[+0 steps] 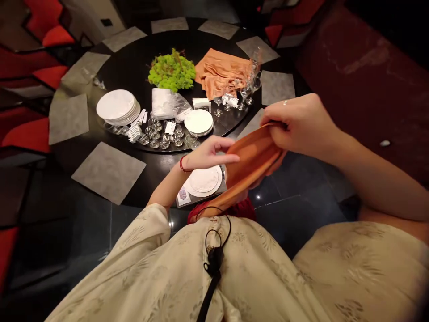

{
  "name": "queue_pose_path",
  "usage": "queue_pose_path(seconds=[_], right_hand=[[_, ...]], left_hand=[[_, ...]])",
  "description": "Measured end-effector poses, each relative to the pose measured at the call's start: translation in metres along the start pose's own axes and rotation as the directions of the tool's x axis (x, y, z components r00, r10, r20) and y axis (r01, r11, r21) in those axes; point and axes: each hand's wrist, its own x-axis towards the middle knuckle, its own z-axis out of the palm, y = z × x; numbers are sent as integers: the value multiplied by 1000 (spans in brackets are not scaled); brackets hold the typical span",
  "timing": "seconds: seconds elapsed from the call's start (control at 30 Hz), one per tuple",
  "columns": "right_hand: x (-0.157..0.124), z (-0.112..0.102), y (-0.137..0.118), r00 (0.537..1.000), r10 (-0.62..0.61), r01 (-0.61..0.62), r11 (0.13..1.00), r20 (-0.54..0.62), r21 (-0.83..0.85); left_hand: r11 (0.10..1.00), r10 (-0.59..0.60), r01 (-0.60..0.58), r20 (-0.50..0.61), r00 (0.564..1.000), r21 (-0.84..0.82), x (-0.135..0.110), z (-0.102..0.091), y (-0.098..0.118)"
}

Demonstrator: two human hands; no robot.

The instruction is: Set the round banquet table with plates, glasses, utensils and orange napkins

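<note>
My right hand (pixel 295 127) pinches the upper edge of an orange cloth napkin (pixel 251 165), which hangs down in a long fold toward my lap. My left hand (pixel 209 154), with a red string bracelet at its wrist, is stretched out flat, its fingertips at the napkin's edge. Below that hand, a white plate on a grey square place mat (pixel 203 180) sits at the black round table's near edge. A small printed card (pixel 183 196) lies on the mat's corner.
A glass turntable on the table (pixel 144 67) holds green moss, stacked white plates (pixel 117 106), a plastic bag (pixel 167 105), small glasses, wine glasses (pixel 250 85) and a heap of orange napkins (pixel 221 74). Grey mats ring the table; red chairs stand around it.
</note>
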Motion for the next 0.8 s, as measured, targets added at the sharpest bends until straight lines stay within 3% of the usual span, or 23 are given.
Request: queue_pose_path(seconds=[0.07,0.13,0.2,0.27,0.33,0.37,0.47,0.53,0.6,0.73,0.8], right_hand=[[-41,-9,13,989,145,-147,987,-42,-61],[-88,-13,32,952,298,-304,947,-73,-104],[-138,-11,54,879,467,-475,873,-92,-111],[-189,-4,76,773,624,-633,769,-114,-88],[-237,2,96,690,711,-722,689,-136,-63],[-259,3,105,673,726,-738,673,-140,-58],[-311,-7,127,660,741,-747,665,-124,-11],[-332,-19,137,641,764,-755,645,-78,117],[-340,-27,141,667,745,-716,634,16,291],[-322,-18,140,842,507,-515,650,187,559],[-306,-5,143,894,401,-432,654,200,621]], left_hand=[[996,-88,88,154,984,6,-15,9,-9],[993,-115,106,216,970,49,-26,16,-15],[990,-106,87,187,977,107,-30,21,-16],[980,-99,76,119,988,182,-27,23,-17],[954,-114,103,25,993,283,-12,26,-23],[932,-127,131,-35,991,337,-1,28,-29],[860,-155,242,-222,963,449,47,46,-58],[839,-161,284,-287,944,463,86,70,-74],[855,-144,283,-326,934,435,123,108,-79],[935,-90,216,-402,911,281,184,208,-64],[975,-113,175,-368,923,140,206,249,-58]])
